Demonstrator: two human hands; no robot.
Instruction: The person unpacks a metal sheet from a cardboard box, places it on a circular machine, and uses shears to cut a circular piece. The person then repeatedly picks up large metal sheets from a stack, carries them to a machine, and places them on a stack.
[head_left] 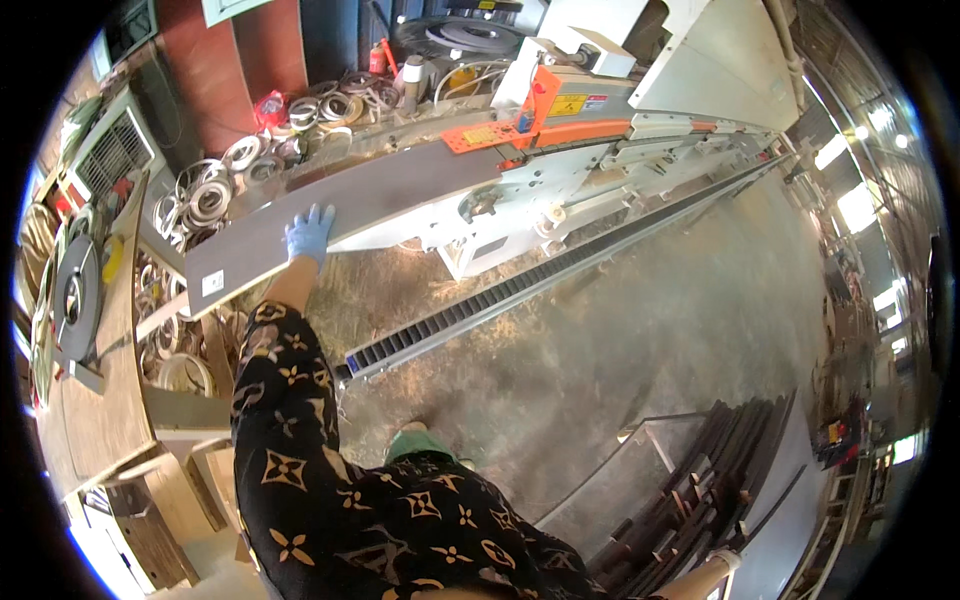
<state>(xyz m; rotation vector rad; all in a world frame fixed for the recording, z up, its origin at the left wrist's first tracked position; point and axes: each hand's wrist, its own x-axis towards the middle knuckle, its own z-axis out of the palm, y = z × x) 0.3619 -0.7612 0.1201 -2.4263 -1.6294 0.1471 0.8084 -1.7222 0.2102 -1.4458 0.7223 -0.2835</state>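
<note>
My left hand (309, 234), in a light blue glove, lies flat with fingers spread on a long dark grey board (265, 236). The board's far end reaches the orange guard (485, 136) of a long white edge-banding machine (580, 178). A white label (212, 283) is stuck on its near left end. Down at the lower right, my right hand (728, 559), in a pale glove, is beside a stack of dark boards (690, 490). A thin dark strip (778, 508) runs close to its fingers, which are too small to read.
A roller conveyor rail (480, 303) runs along the machine above the concrete floor (690, 290). Rolls of edging tape (210, 200) are heaped behind the board. A wooden bench (100, 420) stands at the left, with a large dark roll (78, 298) nearby.
</note>
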